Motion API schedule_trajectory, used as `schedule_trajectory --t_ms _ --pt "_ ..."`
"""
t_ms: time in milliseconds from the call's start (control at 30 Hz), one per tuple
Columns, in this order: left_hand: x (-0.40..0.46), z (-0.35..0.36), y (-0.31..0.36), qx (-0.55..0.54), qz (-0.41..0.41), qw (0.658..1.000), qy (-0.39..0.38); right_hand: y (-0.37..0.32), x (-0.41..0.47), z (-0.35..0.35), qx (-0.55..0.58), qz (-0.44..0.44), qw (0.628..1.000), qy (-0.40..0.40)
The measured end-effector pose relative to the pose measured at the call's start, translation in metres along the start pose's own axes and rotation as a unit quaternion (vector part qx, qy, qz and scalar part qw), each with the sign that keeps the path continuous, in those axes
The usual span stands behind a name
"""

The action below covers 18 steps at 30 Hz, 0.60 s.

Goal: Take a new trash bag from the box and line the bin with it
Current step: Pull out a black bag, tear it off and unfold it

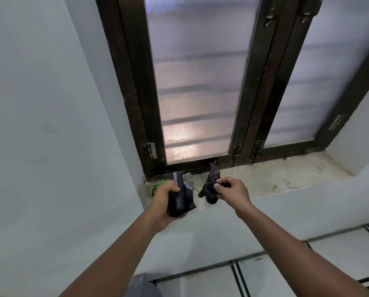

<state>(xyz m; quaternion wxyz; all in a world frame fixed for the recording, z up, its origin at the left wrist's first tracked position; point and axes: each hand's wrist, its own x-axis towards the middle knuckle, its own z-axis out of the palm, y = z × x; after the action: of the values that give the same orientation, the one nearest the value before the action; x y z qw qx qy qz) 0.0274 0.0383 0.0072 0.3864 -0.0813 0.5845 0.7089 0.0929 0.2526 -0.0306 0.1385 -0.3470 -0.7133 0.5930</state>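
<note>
Black bag roll (pixel 180 198) gripped in left hand (pixel 163 202), right hand (pixel 233 190) pinching torn-off bag (pixel 210 189) over sill edge (pixel 286 190).

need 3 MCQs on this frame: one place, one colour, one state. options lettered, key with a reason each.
1. Where is the green-print box?
A. on the floor
B. on the sill's left end, by the wall
C. in the right hand

2. What colour is the bag in the right hand?
A. black
B. white
C. blue

3. What is the left hand doing?
A. hanging open
B. pressing on the window
C. gripping a roll of bags

Key: 1 B, the box sits on the sill behind the left hand; 2 A, the crumpled plastic is black; 3 C, the fingers wrap a dark roll.
</note>
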Motion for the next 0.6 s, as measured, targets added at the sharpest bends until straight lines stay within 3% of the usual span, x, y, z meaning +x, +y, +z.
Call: schedule_trajectory --t_ms 133,267,500,600 --pt "0.001 -0.001 0.004 0.008 -0.017 0.999 -0.040 0.000 0.013 0.001 0.053 0.060 0.996 -0.032" --pt "0.005 -0.004 0.002 -0.009 -0.011 0.998 -0.061 0.002 0.016 0.000 0.029 0.049 0.998 -0.039" --pt "0.020 -0.004 0.003 -0.047 -0.009 0.998 -0.049 0.010 0.041 -0.001 -0.224 -0.065 0.972 -0.001" --pt "0.029 -0.001 0.005 -0.034 -0.005 0.999 -0.032 0.009 0.055 -0.005 -0.415 -0.120 0.900 0.056"
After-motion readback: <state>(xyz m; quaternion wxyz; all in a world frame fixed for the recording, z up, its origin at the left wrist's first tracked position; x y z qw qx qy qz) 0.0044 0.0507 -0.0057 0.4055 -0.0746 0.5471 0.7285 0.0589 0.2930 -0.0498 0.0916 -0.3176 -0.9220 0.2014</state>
